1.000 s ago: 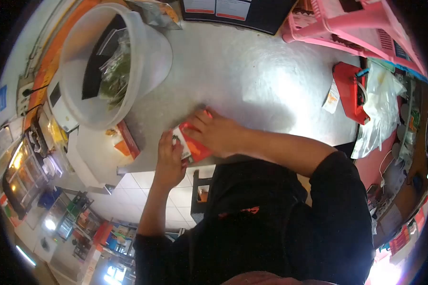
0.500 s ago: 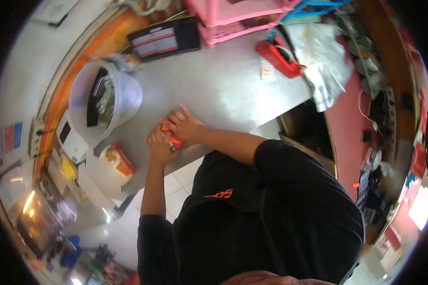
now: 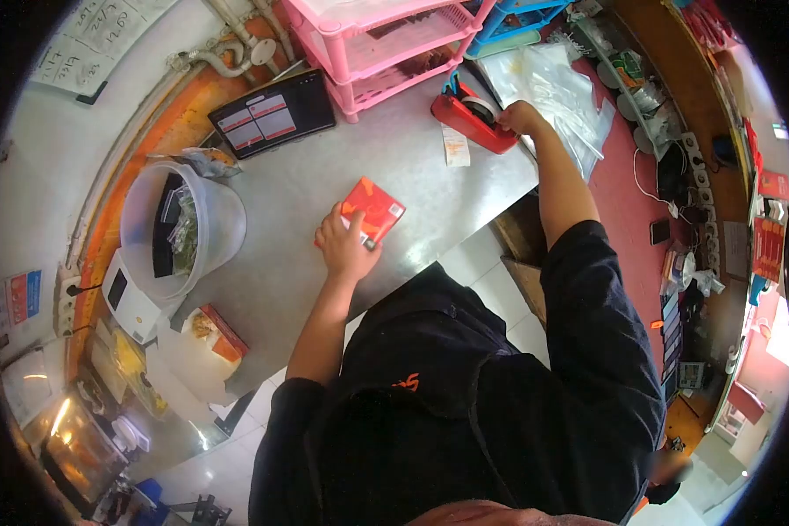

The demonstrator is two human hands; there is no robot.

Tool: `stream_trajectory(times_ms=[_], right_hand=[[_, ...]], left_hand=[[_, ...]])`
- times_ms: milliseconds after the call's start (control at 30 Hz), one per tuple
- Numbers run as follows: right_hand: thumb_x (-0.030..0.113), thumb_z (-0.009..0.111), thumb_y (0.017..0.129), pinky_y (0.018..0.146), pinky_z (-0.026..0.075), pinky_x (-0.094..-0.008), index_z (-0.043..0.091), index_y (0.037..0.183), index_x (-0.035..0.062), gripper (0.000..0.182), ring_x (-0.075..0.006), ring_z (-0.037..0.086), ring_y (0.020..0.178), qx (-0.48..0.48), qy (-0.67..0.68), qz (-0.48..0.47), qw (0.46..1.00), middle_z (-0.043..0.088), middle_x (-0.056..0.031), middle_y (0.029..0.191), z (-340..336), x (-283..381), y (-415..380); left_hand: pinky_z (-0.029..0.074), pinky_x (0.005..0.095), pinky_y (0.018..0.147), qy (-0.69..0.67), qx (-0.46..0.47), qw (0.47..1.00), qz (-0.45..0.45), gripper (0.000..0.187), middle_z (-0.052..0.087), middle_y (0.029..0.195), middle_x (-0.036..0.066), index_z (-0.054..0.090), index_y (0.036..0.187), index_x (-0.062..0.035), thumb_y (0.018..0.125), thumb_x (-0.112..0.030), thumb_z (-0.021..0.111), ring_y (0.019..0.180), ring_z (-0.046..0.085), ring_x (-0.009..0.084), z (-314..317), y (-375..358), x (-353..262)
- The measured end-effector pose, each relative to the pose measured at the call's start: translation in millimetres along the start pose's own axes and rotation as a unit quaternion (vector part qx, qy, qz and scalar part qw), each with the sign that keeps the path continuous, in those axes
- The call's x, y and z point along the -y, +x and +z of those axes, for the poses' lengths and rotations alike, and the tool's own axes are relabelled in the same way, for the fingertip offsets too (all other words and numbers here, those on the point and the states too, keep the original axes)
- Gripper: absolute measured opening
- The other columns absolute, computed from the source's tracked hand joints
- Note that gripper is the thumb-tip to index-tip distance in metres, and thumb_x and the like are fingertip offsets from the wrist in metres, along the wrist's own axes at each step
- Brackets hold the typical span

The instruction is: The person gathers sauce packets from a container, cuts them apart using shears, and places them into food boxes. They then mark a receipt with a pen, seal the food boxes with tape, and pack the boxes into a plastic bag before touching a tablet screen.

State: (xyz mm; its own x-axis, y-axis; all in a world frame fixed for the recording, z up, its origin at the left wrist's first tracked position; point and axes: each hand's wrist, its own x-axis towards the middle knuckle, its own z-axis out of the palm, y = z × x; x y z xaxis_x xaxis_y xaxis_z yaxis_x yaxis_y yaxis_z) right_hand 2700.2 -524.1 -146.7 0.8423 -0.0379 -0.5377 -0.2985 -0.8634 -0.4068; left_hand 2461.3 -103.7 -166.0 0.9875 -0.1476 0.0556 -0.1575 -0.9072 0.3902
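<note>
A flat red cardboard box (image 3: 373, 206) with a white label lies on the metal table. My left hand (image 3: 348, 248) grips its near left side, with the fingers over the top. Farther right stands a red tape dispenser (image 3: 461, 123) holding a roll of tape (image 3: 479, 109). At its cutting end, my right hand (image 3: 522, 117) is closed in a pinch on the tape; the fingertips are partly hidden. A printed paper slip (image 3: 455, 146) lies beside the dispenser.
A translucent bucket (image 3: 223, 219) with packets inside stands at the left, near an open food box (image 3: 223, 331). At the back are a tablet (image 3: 274, 121), a pink rack (image 3: 386, 57) and a blue rack (image 3: 513, 19). Clear plastic bags (image 3: 548, 92) lie behind the dispenser.
My right hand has left the red box and reached right to the tape dispenser. My left hand stays on the box, which now shows its flat top. The view has shifted slightly.
</note>
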Motion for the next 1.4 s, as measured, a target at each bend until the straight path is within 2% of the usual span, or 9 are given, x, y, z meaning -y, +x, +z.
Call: stream_trajectory(times_ms=[300,567,733,1000,1100,1233,1267,1333,1400], right_hand=[[0.025,0.072,0.080,0.057,0.046,-0.0349,0.069,0.075,0.0012,0.025,-0.0158,0.057,0.057,-0.125,0.044,-0.017,0.991,0.065,-0.0083,0.063,-1.1,-87.5,-52.0],[0.025,0.062,0.085,0.075,0.050,-0.0439,0.069,0.088,-0.0005,0.027,-0.0341,0.067,0.081,-0.404,0.076,0.115,0.904,0.069,-0.0212,0.084,63.4,-107.7,-60.0],[0.014,0.058,0.090,0.075,0.050,-0.0336,0.069,0.089,0.0042,0.015,-0.0177,0.062,0.080,-0.183,0.340,-0.213,0.897,0.066,-0.0075,0.082,203.5,-25.4,-102.9],[0.033,0.083,0.071,0.055,0.046,-0.0334,0.059,0.064,0.0038,0.038,-0.0142,0.053,0.056,-0.084,0.190,-0.007,0.978,0.060,-0.0068,0.061,242.9,141.5,-164.9],[0.035,0.084,0.070,0.055,0.045,-0.0337,0.058,0.064,0.0041,0.041,-0.0133,0.052,0.057,-0.051,0.355,-0.147,0.922,0.059,-0.0056,0.060,274.5,107.2,-126.0],[0.024,0.081,0.078,0.079,0.050,-0.0309,0.064,0.097,0.0010,0.034,-0.0144,0.062,0.084,0.030,0.398,-0.266,0.877,0.066,-0.0025,0.087,241.8,110.9,-133.1],[0.021,0.081,0.076,0.081,0.050,-0.0334,0.051,0.127,0.0027,0.062,-0.0163,0.059,0.100,0.034,0.409,-0.300,0.861,0.062,-0.0102,0.109,255.6,89.8,-115.5],[0.022,0.083,0.074,0.087,0.048,-0.0388,0.028,0.136,0.0015,0.085,-0.0256,0.052,0.108,-0.099,0.395,-0.174,0.896,0.049,-0.0143,0.123,240.2,85.2,-132.8],[0.028,0.087,0.067,0.098,0.041,-0.0467,0.027,0.140,0.0036,0.097,-0.0314,0.040,0.122,-0.172,0.282,-0.271,0.904,0.042,-0.0177,0.129,231.2,69.9,-135.1]], left_hand=[[0.029,0.0533,0.100,0.036,0.006,0.998,-0.049,0.074,0.037,0.138,0.018,0.050,0.128,-0.0174,0.064,-0.036,0.081,0.123,0.039,0.0379,6.5,13.1,-9.6],[0.031,0.0531,0.099,0.044,0.000,0.987,-0.158,0.077,0.036,0.137,0.017,0.048,0.130,-0.0189,0.063,-0.041,0.081,0.123,0.038,0.0377,13.6,16.1,-24.6],[0.033,0.0530,0.094,0.035,-0.005,0.980,-0.197,0.078,0.035,0.136,0.019,0.045,0.130,-0.0180,0.063,-0.040,0.078,0.120,0.039,0.0386,22.5,18.7,-39.0],[0.035,0.0560,0.094,0.008,0.044,0.974,-0.224,0.079,0.035,0.136,0.020,0.037,0.131,-0.0162,0.067,-0.037,0.078,0.119,0.041,0.0396,20.3,23.1,-40.2],[0.039,0.0518,0.096,-0.204,0.085,0.953,-0.207,0.081,0.040,0.132,0.020,0.036,0.131,-0.0098,0.067,-0.033,0.079,0.120,0.044,0.0367,15.4,31.1,-18.1],[0.044,0.0372,0.097,-0.453,0.074,0.880,-0.121,0.079,0.051,0.124,0.019,0.039,0.129,0.0012,0.066,-0.024,0.080,0.116,0.052,0.0290,46.3,30.8,32.7],[0.042,0.0400,0.100,-0.446,0.079,0.887,-0.087,0.079,0.049,0.127,0.017,0.039,0.130,-0.0018,0.068,-0.029,0.079,0.118,0.050,0.0263,43.1,31.3,28.9],[0.045,0.0444,0.097,-0.275,0.056,0.957,-0.078,0.067,0.058,0.119,0.016,0.060,0.113,-0.0052,0.060,-0.039,0.083,0.113,0.056,0.0336,-7.3,28.1,0.3],[0.039,0.0502,0.102,-0.038,-0.080,0.989,0.115,0.052,0.059,0.122,0.016,0.064,0.109,-0.0074,0.064,-0.030,0.077,0.119,0.053,0.0336,25.8,16.1,3.8]])
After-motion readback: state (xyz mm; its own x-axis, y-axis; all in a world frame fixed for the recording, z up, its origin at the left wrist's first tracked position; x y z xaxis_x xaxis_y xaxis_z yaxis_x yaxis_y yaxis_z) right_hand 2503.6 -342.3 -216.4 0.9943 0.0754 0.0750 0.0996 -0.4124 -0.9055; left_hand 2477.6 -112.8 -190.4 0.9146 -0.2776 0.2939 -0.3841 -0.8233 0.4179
